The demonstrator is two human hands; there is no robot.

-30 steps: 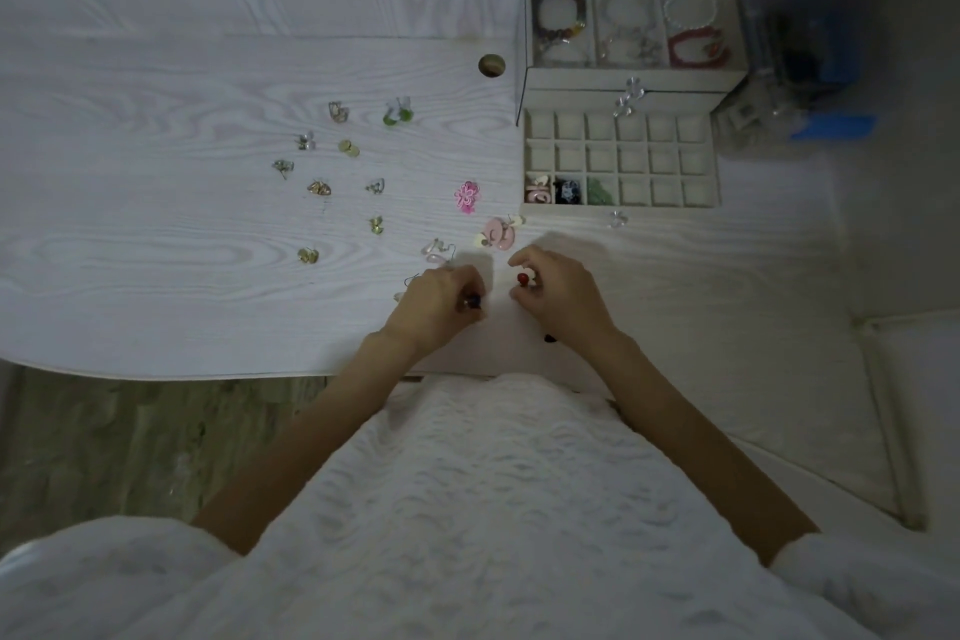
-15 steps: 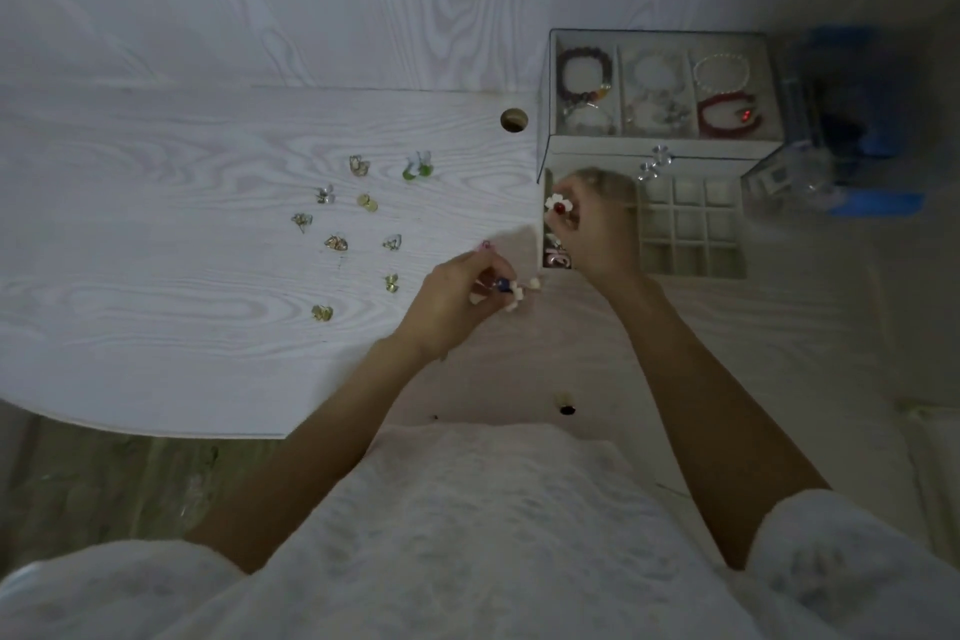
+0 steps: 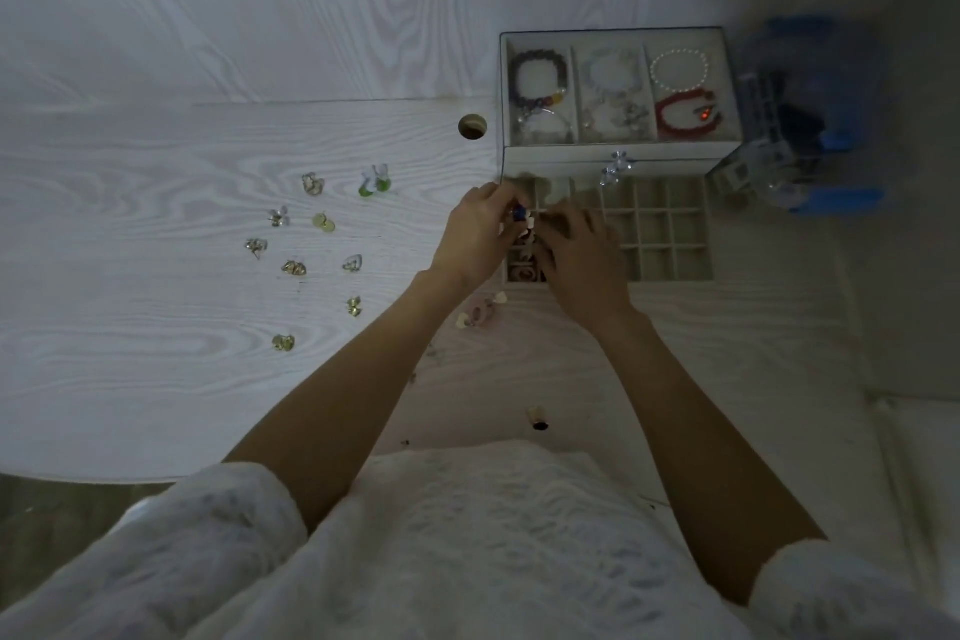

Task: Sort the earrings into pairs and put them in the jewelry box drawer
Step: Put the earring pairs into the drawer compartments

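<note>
The jewelry box (image 3: 561,160) stands at the back right of the white desk, its gridded drawer (image 3: 670,237) pulled out toward me. My left hand (image 3: 475,237) is at the drawer's left edge, pinching a white flower earring with a blue centre (image 3: 522,216). My right hand (image 3: 584,257) lies palm down over the drawer's left compartments, fingertips close to that earring; what it holds is hidden. Pink earrings (image 3: 522,273) show in a front compartment. Several loose earrings lie on the desk to the left, among them a green one (image 3: 375,182) and a gold one (image 3: 283,342).
The box's top tray holds bracelets (image 3: 688,112). A blue and clear plastic organiser (image 3: 800,140) sits right of the box. A cable hole (image 3: 472,126) is in the desk left of the box. A pink earring (image 3: 480,313) and small bits (image 3: 539,418) lie near the front edge.
My left hand has carried the blue-centred earring up from the desk to the drawer's left edge. My right hand has lowered onto the drawer compartments; its red-centred earring is out of sight.
</note>
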